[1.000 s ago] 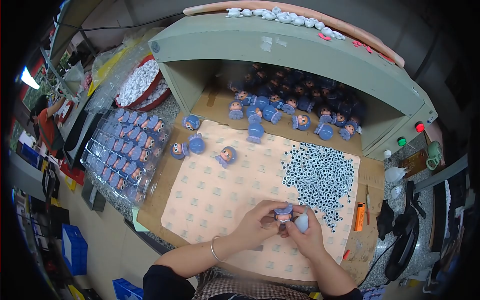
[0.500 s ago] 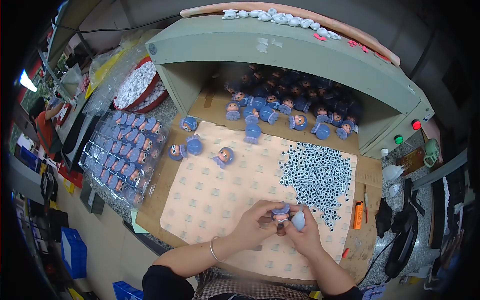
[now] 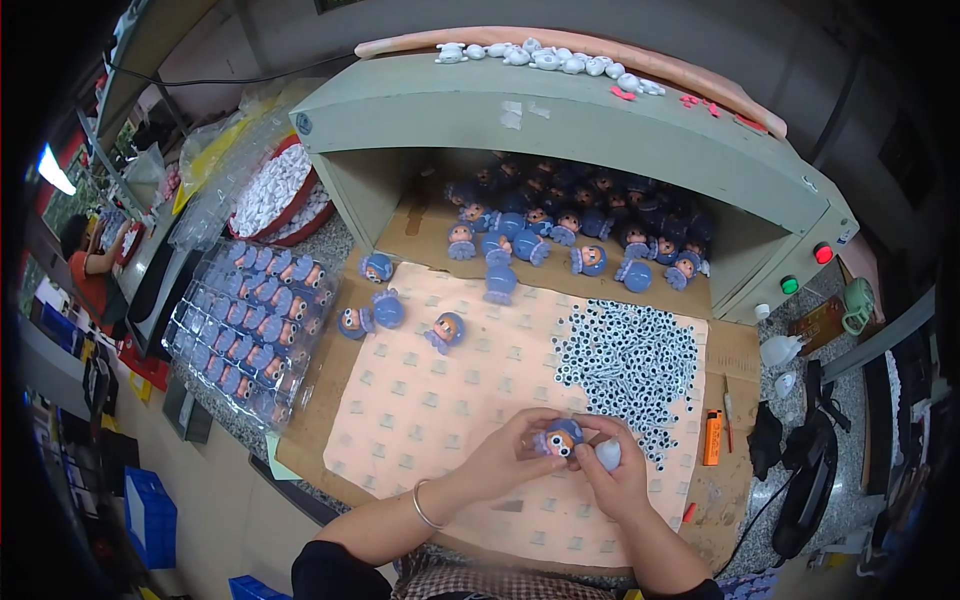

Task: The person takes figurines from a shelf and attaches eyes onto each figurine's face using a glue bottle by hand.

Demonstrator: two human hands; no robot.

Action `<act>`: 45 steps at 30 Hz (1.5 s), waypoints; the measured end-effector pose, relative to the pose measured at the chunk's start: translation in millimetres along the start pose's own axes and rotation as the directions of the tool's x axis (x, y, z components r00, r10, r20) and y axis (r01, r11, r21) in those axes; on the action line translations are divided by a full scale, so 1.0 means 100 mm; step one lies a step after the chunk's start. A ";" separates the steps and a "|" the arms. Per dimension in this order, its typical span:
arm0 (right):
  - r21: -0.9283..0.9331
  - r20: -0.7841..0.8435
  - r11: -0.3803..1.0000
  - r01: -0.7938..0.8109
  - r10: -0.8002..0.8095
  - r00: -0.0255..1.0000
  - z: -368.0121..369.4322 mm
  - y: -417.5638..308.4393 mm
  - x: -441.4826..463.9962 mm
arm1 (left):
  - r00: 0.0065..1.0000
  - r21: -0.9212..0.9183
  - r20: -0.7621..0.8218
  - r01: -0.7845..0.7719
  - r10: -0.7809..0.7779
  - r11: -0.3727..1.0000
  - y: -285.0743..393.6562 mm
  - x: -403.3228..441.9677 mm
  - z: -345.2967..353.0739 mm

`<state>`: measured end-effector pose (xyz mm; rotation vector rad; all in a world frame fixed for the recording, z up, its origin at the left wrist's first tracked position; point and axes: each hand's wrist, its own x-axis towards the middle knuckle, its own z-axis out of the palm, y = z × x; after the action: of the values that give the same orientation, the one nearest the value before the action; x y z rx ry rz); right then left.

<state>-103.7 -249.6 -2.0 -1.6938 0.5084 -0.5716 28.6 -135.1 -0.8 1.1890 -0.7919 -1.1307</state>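
A small blue-hooded doll head (image 3: 563, 438), turned sideways with white-and-black eyes on its face, is between my two hands. Fingers of my left hand (image 3: 512, 458) are wrapped round its frilled side. My right hand (image 3: 615, 472) holds a pale, rounded bulb (image 3: 608, 453) in its fingers, with its fingertips at the doll head's right side. Both hands are over the pink patterned mat (image 3: 420, 400). Just beyond my right hand spreads a pile of small eye pieces (image 3: 635, 355). One loose doll head (image 3: 446, 331) rests farther left on the mat.
A green metal housing (image 3: 560, 100) stands over many doll heads (image 3: 590, 260). At left are a clear tray (image 3: 250, 320) of doll heads and red bowls (image 3: 300, 215) of white parts. An orange lighter (image 3: 712, 437) lies at right. A person (image 3: 92, 265) is at far left.
The doll head in my hands has turned from facing me upright to sideways, and its eyes now show clearly. The camera view has shifted slightly.
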 end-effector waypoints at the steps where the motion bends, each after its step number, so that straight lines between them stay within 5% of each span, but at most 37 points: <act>1: -0.044 0.020 0.995 0.085 -0.085 0.996 0.02 -0.02 0.02 | 1.000 0.053 0.005 -0.018 0.018 0.998 -0.04 0.00 0.01; 3: -0.097 0.074 0.978 0.186 -0.179 0.981 0.02 -0.01 0.04 | 0.999 0.159 0.019 -0.053 0.051 0.986 -0.14 0.01 0.03; 5: -0.120 0.134 0.966 0.227 -0.211 0.968 -0.02 0.04 0.06 | 0.998 0.041 0.026 -0.064 0.063 0.997 -0.15 0.03 0.02; 9: 0.135 0.048 0.975 -0.179 0.174 0.984 -0.02 0.09 -0.01 | 0.994 -0.068 -0.001 -0.108 0.108 0.992 -0.16 0.05 -0.01; 12: 0.161 0.088 0.948 -0.276 0.265 0.960 0.06 0.17 0.00 | 0.984 0.380 -0.127 -0.068 0.125 0.922 0.06 -0.02 -0.09; 16: 0.217 0.074 0.924 -0.316 0.307 0.949 0.07 0.11 0.01 | 0.958 0.759 -0.195 0.013 0.208 0.651 0.37 -0.18 -0.44; 21: 0.198 0.032 0.948 -0.249 0.247 0.968 0.10 0.12 -0.01 | 0.789 0.948 -0.308 0.207 0.532 0.242 0.59 -0.37 -0.83; 30: 0.124 0.047 0.987 -0.104 0.099 0.994 0.11 0.14 -0.04 | 0.792 0.965 -0.237 0.126 0.563 0.229 0.36 0.23 -1.13; 35: 0.290 0.027 0.919 -0.268 0.272 0.962 0.09 -0.02 -0.03 | 0.878 0.890 -0.345 0.194 0.331 0.412 0.36 0.24 -0.95; 36: 0.205 0.005 0.959 -0.197 0.200 0.980 0.08 0.01 -0.02 | 0.893 0.875 -0.349 0.202 0.283 0.441 0.38 0.21 -0.91; 38: 0.026 -0.021 0.998 -0.051 0.051 0.998 0.05 0.09 -0.01 | 0.879 0.888 -0.259 0.054 0.401 0.457 0.27 0.16 -0.86; 39: 0.082 -0.039 0.993 -0.086 0.089 0.995 0.04 0.06 -0.01 | 0.863 0.889 -0.212 -0.025 0.459 0.457 0.22 0.14 -0.82; 42: 0.210 -0.104 0.968 -0.140 0.164 0.981 0.00 -0.07 -0.03 | 0.973 0.478 -0.111 -0.126 0.202 0.869 0.25 0.00 -0.38; 44: 0.231 -0.159 0.968 -0.103 0.142 0.977 -0.02 -0.12 -0.03 | 0.989 0.048 -0.017 0.145 -0.144 0.988 0.25 -0.04 -0.11; 45: 0.233 -0.154 0.968 -0.094 0.132 0.979 -0.04 -0.16 -0.03 | 0.952 -0.158 0.088 0.303 -0.292 0.940 0.22 -0.05 -0.01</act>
<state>-108.4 -248.1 14.6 -1.3991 0.6334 -0.6671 33.4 -130.1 20.4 1.1583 -0.5602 -1.4623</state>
